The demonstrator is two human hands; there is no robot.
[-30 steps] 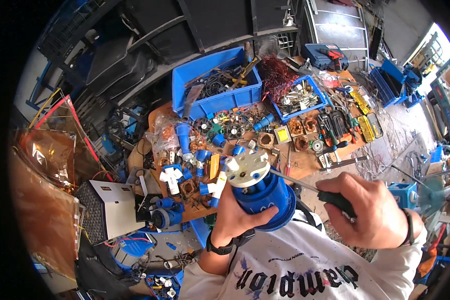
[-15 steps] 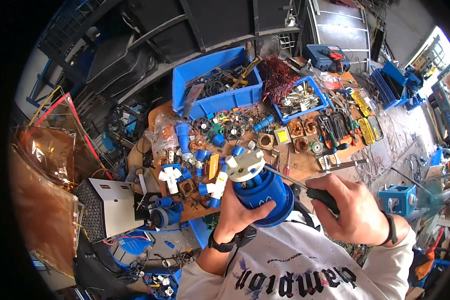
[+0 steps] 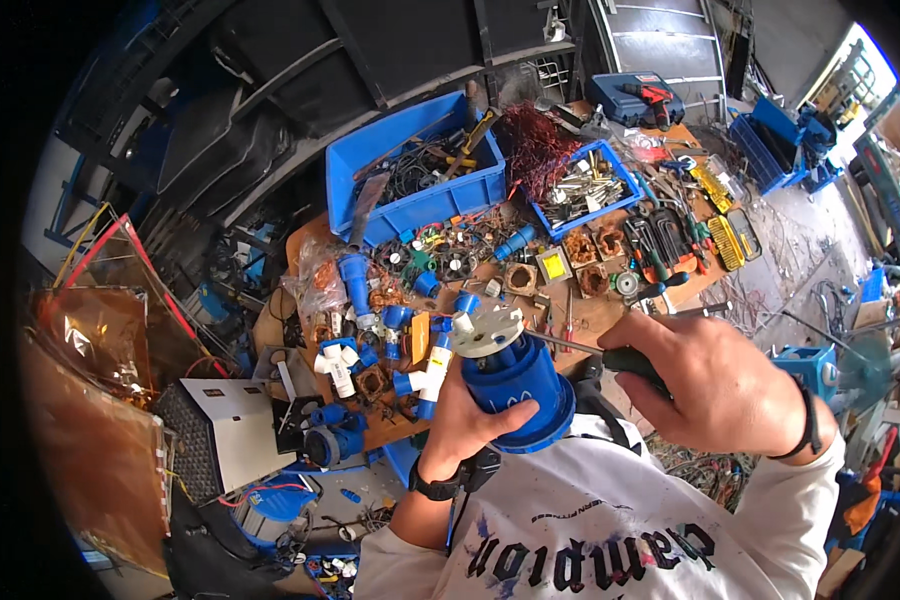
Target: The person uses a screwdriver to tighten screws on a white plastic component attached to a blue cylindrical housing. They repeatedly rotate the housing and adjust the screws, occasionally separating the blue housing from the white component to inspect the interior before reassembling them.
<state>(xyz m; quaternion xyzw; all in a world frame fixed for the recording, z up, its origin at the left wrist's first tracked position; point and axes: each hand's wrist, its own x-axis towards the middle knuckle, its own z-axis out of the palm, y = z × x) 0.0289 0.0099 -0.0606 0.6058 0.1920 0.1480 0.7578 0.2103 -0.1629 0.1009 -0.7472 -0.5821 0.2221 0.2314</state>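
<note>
My left hand (image 3: 458, 425) is wrapped round a blue cylindrical plastic housing (image 3: 518, 400), probably an industrial plug body, held tilted in front of my chest. A pale cream disc (image 3: 487, 336) with holes and a white block sits at its open upper end. My right hand (image 3: 720, 390) is closed on the dark green handle of a screwdriver (image 3: 634, 368). The screwdriver's shaft runs left to the gap under the disc's right edge. Its tip is hidden there, so whether it touches the disc or the housing I cannot tell.
Beyond my hands, a wooden workbench (image 3: 595, 330) carries a large blue bin (image 3: 425, 205) of metal parts and a smaller blue tray (image 3: 590, 215) of metal pieces. Hand tools (image 3: 670, 240) lie at right. White-and-blue pipe fittings (image 3: 432, 375) lie close to my left hand.
The screwdriver has swung from a steep slant to nearly level, its handle rising relative to the housing. My right hand has turned with it. The whole view has shifted slightly; my left grip is unchanged.
</note>
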